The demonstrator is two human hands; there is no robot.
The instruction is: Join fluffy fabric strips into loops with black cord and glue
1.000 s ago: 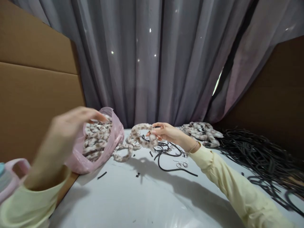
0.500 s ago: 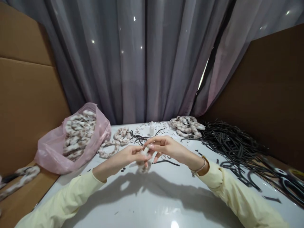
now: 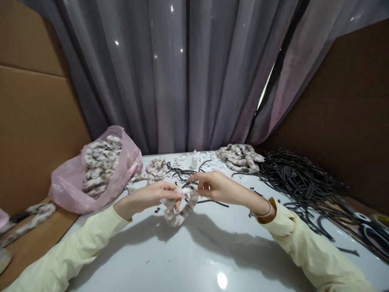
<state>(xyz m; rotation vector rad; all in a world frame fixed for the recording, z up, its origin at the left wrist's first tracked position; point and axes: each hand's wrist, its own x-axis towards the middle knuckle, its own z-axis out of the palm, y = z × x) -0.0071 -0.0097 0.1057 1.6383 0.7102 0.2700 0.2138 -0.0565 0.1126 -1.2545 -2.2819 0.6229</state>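
Observation:
A fluffy white-and-brown plush cord (image 3: pixel 178 217) is bent into a loop between my two hands, just above the white table (image 3: pixel 170 259). My left hand (image 3: pixel 159 194) pinches one white end of it between thumb and fingers. At the other side of the loop, my right hand (image 3: pixel 214 187) has its thumb and index finger closed on the cord near its upper end. The exact spot where the two ends meet is small and partly covered by fingers.
A pink plastic bag (image 3: pixel 130 156) full of similar plush cords stands at left. At back centre is a small white bottle (image 3: pixel 194 161). More plush cords (image 3: pixel 240 157) and a heap of black cords (image 3: pixel 298 178) lie at right, near scissors (image 3: pixel 375 235). Cardboard walls (image 3: pixel 30 113) flank the table.
My hands have drawn slightly apart, the right one moving right. The plush cord, blurred and mostly hidden before, now shows as an open loop. The view has shifted a little.

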